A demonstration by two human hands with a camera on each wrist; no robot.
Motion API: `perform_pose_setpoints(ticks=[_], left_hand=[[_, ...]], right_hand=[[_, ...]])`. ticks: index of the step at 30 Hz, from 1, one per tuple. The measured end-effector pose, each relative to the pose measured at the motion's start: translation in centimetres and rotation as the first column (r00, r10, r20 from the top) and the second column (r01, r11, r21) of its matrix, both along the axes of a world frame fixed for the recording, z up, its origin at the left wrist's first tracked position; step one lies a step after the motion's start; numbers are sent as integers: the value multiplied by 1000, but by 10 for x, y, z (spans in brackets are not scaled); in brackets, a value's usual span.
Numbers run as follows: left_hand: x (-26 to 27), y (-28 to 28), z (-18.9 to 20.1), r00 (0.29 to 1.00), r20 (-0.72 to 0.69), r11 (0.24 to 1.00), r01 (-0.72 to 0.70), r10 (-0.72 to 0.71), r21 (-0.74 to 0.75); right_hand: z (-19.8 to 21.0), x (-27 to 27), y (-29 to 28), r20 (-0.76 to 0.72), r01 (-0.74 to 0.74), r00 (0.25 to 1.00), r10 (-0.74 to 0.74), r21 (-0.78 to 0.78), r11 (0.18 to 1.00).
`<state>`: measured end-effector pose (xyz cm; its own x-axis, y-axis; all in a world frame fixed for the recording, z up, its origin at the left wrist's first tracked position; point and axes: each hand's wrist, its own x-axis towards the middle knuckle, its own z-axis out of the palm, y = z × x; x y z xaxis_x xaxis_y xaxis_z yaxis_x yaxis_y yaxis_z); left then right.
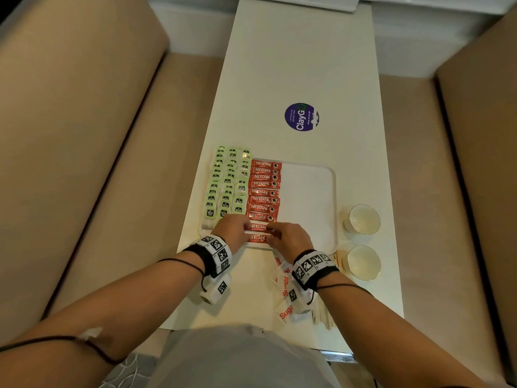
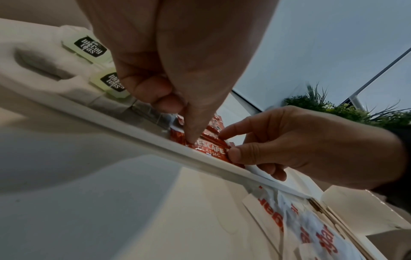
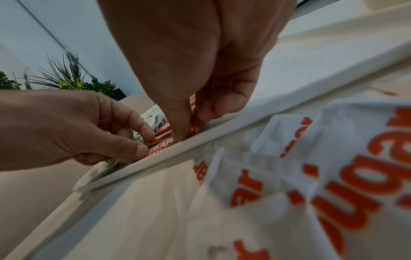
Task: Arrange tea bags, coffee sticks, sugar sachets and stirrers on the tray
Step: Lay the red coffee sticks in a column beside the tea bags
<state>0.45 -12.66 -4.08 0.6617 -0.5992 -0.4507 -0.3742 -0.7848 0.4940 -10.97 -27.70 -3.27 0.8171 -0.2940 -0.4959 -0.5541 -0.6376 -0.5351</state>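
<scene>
A white tray (image 1: pixel 307 191) holds three columns of green tea bags (image 1: pixel 226 183) on its left and one column of red coffee sticks (image 1: pixel 264 191) beside them. Both hands meet at the near end of that column. My left hand (image 1: pixel 246 229) pinches the left end of the nearest coffee stick (image 2: pixel 211 151) between thumb and forefinger. At that stick's right end, my right hand (image 1: pixel 270 233) pinches it with thumb and index finger too. Sugar sachets (image 1: pixel 284 289) lie loose on the table under my right wrist, with wooden stirrers (image 1: pixel 321 315) beside them.
Two white cups (image 1: pixel 362 219) (image 1: pixel 363 261) stand on the table right of the tray. A round purple sticker (image 1: pixel 301 116) sits further along the table. Beige sofa seats flank the narrow table. The tray's right half is bare.
</scene>
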Motion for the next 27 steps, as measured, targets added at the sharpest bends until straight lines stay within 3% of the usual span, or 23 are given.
perform_pose_setpoints(ticks=[12, 27], left_hand=[[7, -5, 1, 999, 4, 995, 32, -32, -90], [1, 0, -8, 998, 21, 997, 66, -65, -48]], right_hand=[[0, 11, -5, 33, 61, 998, -61, 7, 998], [-3, 5, -9, 14, 74, 997, -74, 14, 997]])
